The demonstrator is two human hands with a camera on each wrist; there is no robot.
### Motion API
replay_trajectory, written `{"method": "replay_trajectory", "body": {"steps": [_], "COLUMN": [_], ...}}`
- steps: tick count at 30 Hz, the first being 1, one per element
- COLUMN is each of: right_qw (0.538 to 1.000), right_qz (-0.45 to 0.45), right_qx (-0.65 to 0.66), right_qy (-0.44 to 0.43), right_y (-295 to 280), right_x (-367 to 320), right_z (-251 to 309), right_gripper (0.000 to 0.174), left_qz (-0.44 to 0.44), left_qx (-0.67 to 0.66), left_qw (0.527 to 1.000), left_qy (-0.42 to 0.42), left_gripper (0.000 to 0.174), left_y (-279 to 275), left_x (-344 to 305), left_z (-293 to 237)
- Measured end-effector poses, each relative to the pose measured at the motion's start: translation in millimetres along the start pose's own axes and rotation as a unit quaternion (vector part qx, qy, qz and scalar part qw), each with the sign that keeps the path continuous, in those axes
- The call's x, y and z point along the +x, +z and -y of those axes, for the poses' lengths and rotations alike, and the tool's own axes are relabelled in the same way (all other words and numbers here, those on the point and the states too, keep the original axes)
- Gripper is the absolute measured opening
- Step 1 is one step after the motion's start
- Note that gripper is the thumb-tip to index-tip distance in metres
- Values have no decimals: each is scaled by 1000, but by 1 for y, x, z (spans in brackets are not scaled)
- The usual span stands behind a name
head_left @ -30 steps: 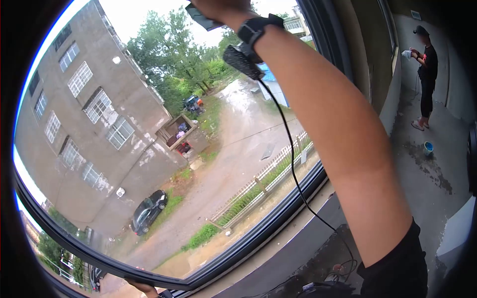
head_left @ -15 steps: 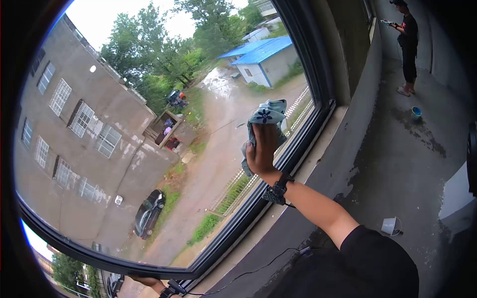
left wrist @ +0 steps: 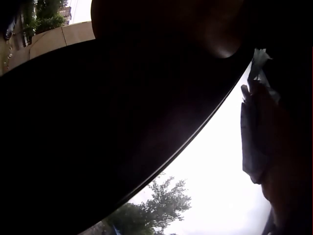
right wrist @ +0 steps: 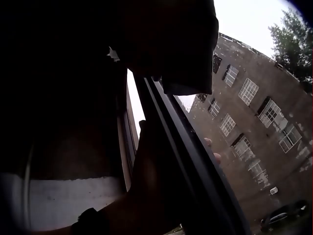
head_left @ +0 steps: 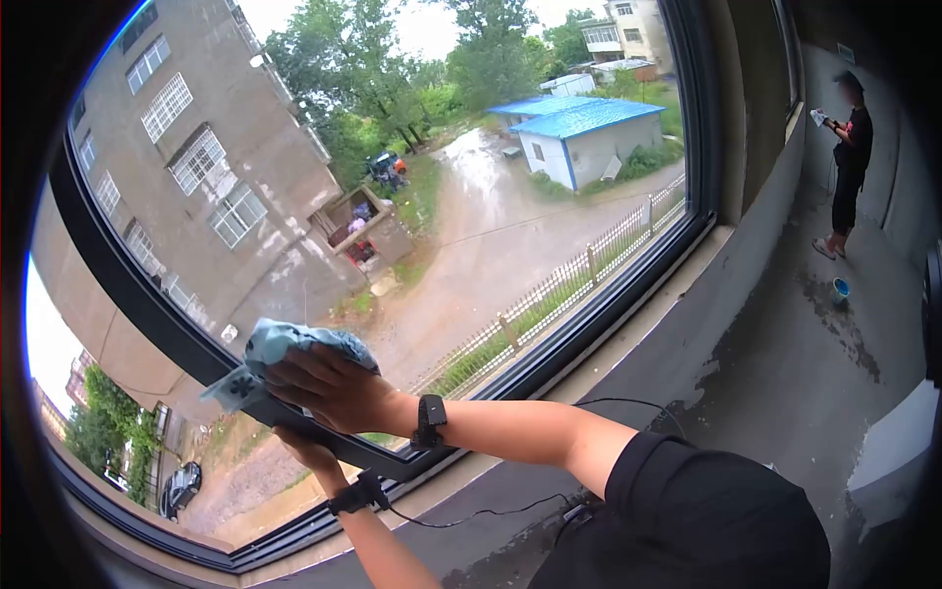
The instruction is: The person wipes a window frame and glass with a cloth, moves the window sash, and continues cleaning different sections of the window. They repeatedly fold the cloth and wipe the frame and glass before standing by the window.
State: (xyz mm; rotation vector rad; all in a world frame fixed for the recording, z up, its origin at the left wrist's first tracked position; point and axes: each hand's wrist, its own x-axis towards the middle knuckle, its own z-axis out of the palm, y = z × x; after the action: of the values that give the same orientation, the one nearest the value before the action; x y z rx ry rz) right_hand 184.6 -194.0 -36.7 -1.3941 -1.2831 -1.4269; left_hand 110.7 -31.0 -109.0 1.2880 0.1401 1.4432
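A pale blue-green patterned cloth lies bunched under my right hand, at the lower corner of a dark-framed window sash. My right fingers hold the cloth against the frame and the lower glass, and one flap of it hangs over the frame's outer edge. Just below, my left hand grips the sash frame from its outer side; two of its fingertips show past the frame in the right wrist view. The left wrist view is mostly dark, with the cloth and right hand at its right side.
Below the sash runs the window sill. A thin cable trails from my left wrist strap. To the right, another person stands by the wall, with a blue bucket on the wet concrete floor.
My right hand has come down from the upper glass, past the lower right, to the lower left corner with the cloth. The sash edge stands further inward, with the left hand still on it.
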Motion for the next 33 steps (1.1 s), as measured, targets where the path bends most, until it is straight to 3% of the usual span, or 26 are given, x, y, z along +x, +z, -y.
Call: {"method": "replay_trajectory", "body": {"steps": [3, 5, 6, 10, 12, 13, 14, 16, 18, 20, 23, 24, 26, 28, 30, 33], "right_qw": [995, 986, 988, 979, 988, 987, 983, 980, 975, 951, 873, 808, 742, 775, 845, 904], "right_qz": [87, 150, 144, 108, 101, 67, 77, 16, -74, -128, -202, -222, -275, -251, -220, -98], "right_qx": [-31, -23, -8, -146, -118, -146, -163, -193, -196, -244, -284, -255, -277, -281, -237, -131], "right_qy": [-43, -67, -61, -87, -15, 5, 18, 51, 74, 139, 341, 483, 545, 507, 426, 395], "right_y": [-29, -33, -43, -123, -162, -181, -206, -237, -271, -304, -331, -332, -308, -267, -218, -149], "right_x": [-46, -83, -94, -93, -96, -96, -93, -110, -120, -146, -217, -238, -259, -223, -195, -187], "right_z": [1, -22, -42, -155, -210, -234, -255, -312, -370, -420, -479, -486, -481, -406, -320, -185], "right_gripper": [48, 47, 48, 55, 47, 47, 41, 44, 45, 46, 48, 49, 48, 47, 47, 52], "left_qz": [29, 16, -2, -10, -9, -70, -1, -41, -84, -18, -28, -25, -18, -15, -6, -2], "left_qx": [-75, -38, -4, 5, 19, 28, 21, 66, 55, 28, 62, 49, 61, 75, 86, 60], "left_qw": [996, 998, 999, 996, 998, 996, 995, 995, 994, 997, 997, 997, 997, 997, 996, 997], "left_qy": [-40, -42, -40, -90, -56, -57, -101, -64, -36, -65, -36, -47, -49, -31, -5, -54], "left_gripper": [63, 63, 63, 67, 66, 66, 65, 66, 65, 61, 58, 57, 58, 59, 60, 61], "left_y": [-14, -7, 0, 6, 3, 11, -17, -27, 1, -18, -21, -19, -22, -25, -24, -27], "left_x": [6, 0, -1, -7, -4, -8, 0, 5, -2, 4, 6, 5, 7, 5, 9, 6], "left_z": [13, 1, -8, -18, -17, -23, -16, -12, -25, -18, -17, -18, -17, -14, -11, -6]}}
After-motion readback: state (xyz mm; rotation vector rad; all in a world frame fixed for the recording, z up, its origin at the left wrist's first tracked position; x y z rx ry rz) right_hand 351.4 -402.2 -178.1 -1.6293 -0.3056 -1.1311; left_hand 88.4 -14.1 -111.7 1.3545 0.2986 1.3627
